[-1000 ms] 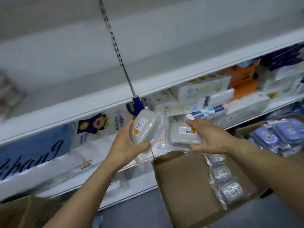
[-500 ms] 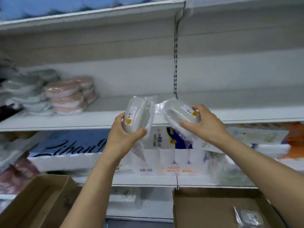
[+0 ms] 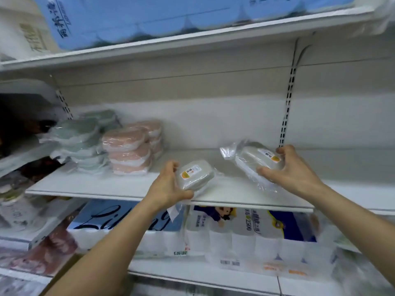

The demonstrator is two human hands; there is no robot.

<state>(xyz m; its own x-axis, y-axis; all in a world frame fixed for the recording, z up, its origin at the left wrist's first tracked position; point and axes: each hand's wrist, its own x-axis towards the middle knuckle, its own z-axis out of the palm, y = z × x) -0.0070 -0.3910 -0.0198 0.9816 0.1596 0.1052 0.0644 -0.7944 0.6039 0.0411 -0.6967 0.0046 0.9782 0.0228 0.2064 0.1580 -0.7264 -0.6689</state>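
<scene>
My left hand (image 3: 167,184) grips a grey soap box (image 3: 195,174) wrapped in clear plastic, with an orange-and-white label on top. The box lies flat at the front of the white middle shelf (image 3: 106,186). My right hand (image 3: 288,169) holds a second wrapped grey soap box (image 3: 256,160), tilted, above the same shelf further right. Its loose plastic wrap sticks out to the left and below the hand.
Stacks of pink boxes (image 3: 130,154) and green boxes (image 3: 81,142) in plastic stand on the shelf's left part. Blue tissue packs (image 3: 149,16) fill the shelf above. Toilet-paper packs (image 3: 245,233) lie on the shelf below. A slotted upright (image 3: 286,107) runs down the back panel.
Both hands have risen from beside the lower shelf up to the middle shelf. The left box has turned from upright to flat on the shelf. The view has tilted upward.
</scene>
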